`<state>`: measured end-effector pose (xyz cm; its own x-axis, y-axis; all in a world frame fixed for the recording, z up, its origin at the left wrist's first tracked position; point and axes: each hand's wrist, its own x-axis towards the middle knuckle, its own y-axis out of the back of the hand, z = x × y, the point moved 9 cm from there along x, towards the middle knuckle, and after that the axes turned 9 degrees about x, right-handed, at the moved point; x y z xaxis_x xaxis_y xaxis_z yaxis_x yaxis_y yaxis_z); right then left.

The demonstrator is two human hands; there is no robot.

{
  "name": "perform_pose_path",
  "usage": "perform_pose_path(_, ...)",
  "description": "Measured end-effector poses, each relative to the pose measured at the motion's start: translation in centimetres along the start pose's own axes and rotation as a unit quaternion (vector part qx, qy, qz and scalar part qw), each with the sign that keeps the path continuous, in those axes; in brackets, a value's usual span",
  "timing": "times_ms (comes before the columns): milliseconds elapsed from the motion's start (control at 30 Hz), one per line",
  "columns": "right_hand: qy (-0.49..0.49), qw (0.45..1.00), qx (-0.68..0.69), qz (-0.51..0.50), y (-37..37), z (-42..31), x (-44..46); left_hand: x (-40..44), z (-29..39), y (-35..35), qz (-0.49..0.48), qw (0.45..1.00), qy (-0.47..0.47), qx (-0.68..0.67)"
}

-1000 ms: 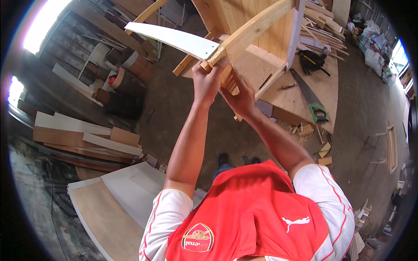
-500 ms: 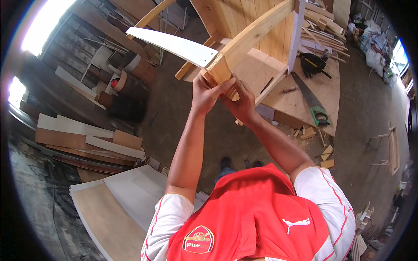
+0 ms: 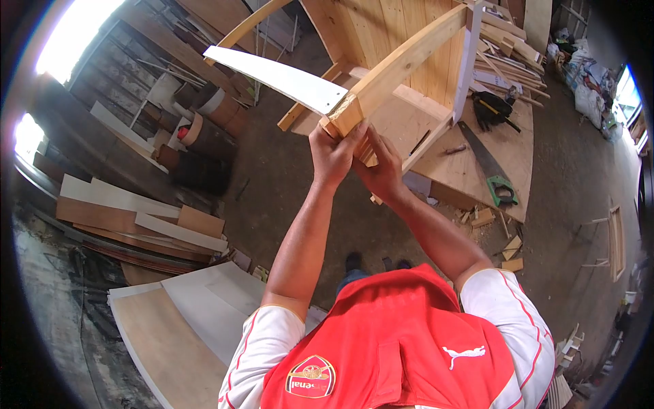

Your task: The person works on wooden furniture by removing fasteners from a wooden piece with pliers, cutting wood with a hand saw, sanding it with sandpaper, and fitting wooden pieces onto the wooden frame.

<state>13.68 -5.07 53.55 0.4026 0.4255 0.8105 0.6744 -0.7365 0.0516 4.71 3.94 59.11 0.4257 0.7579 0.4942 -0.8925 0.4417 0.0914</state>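
A wooden furniture frame [image 3: 409,65] stands in front of me, with a curved side rail and a plank back panel. A white board [image 3: 272,76] runs from its near corner to the far left rail. At that near corner, my left hand [image 3: 332,158] is closed around the wood just under the white board's end. My right hand [image 3: 383,169] grips the same corner from the right, its thumb close to the left one. The fingertips are partly hidden behind the wood, so I cannot make out whether a small piece is held there.
A handsaw [image 3: 485,158] with a green handle lies on a plywood sheet [image 3: 436,174] to the right, near a black glove-like item [image 3: 492,109]. Wood offcuts [image 3: 482,218] litter the floor. Stacked boards [image 3: 136,215] and large panels [image 3: 184,320] lie to the left.
Both hands and the frame's near corner sit slightly lower and farther right in view. The background has shifted a little too. The grip looks much the same.
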Motion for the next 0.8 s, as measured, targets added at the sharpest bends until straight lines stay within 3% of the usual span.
perform_pose_path(800, 0.013, 1.0, 0.003, -0.008, -0.08, 0.38, -0.07, -0.08, 0.22, 0.23, 0.071, 0.997, -0.025, 0.026)
